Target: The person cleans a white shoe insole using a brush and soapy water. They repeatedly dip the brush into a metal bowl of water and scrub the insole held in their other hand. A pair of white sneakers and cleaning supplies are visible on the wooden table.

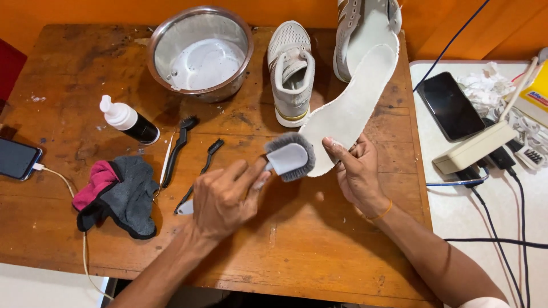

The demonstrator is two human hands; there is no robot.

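While insole [354,94] in right hand [357,174], brush [288,157] alongside.

Dark-screened phone [18,159], left counter edge, white cable plugged in | black phone [450,106], blank screen, lying on white side counter [456,211] | yellow package [537,93] with red-and-white label, far right, partly out of view

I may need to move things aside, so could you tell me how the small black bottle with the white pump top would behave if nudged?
The small black bottle with the white pump top lies on its side on the wooden table, so its round body would probably roll. It looks small, so likely light.
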